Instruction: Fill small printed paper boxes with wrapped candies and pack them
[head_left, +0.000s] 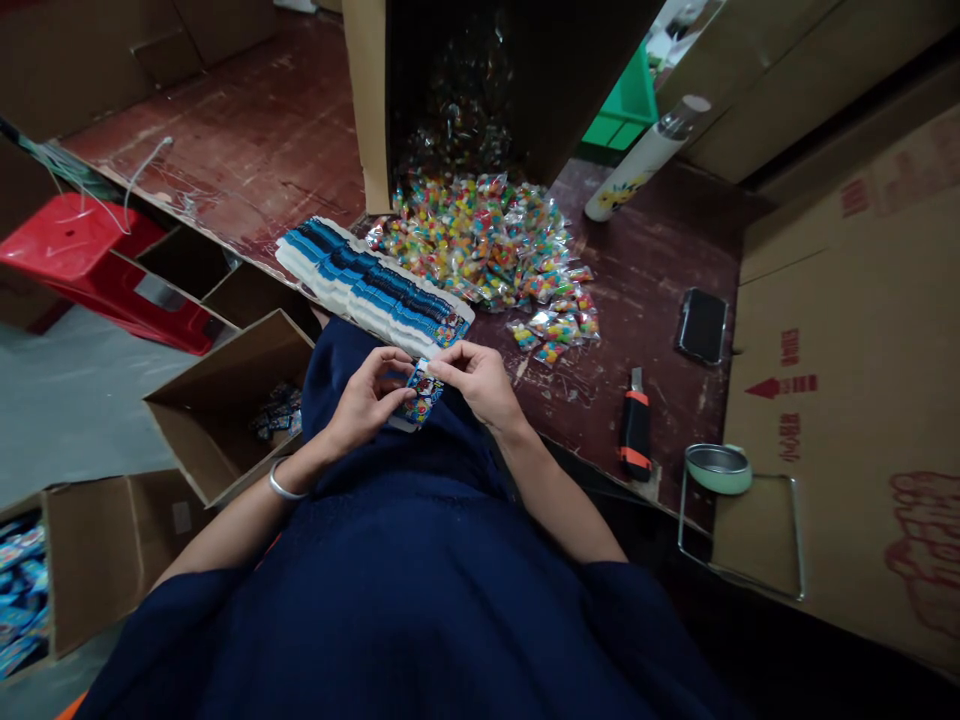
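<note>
A small printed candy box (421, 393), blue with colourful pictures, is between my two hands above my lap. My left hand (373, 393) grips its left side with thumb and fingers. At its upper right, my right hand (474, 378) pinches the edge. Just beyond, a long row of flat blue and white boxes (367, 280) lies overlapped along the table edge. Behind that row, clear sachets of coloured candy (480, 240) spill from a large tipped carton (369, 110). Whether a sachet is inside the held box I cannot tell.
On the right of the table (645, 270) are a utility knife (636, 430), a phone (703, 325) and a white bottle (645, 160). Open cartons (225, 420) with small packs stand at lower left, near a red stool (82, 240). A green cup (718, 469) sits by the right edge.
</note>
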